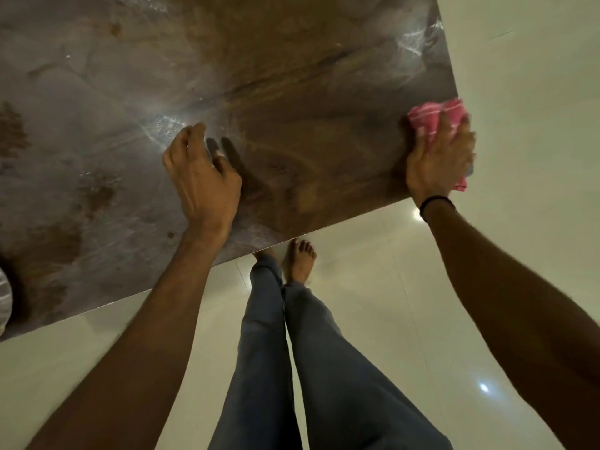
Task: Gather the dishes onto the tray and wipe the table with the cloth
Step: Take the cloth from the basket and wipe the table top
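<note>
A brown, glossy table [292, 76] fills the upper left of the head view, with wet streaks across it. My right hand [440, 160] presses a pink striped cloth [431, 116] against the table's right corner, and part of the cloth hangs over the edge. My left hand [201, 172] rests on the tabletop near the front edge, fingers spread, holding nothing. At the far left edge a sliver of a shiny metal dish [4, 295] shows; the rest of it is cut off. No tray is in view.
Pale glossy floor tiles [519, 92] lie to the right of and below the table. My legs in blue jeans and my bare feet [298, 261] stand at the table's front edge.
</note>
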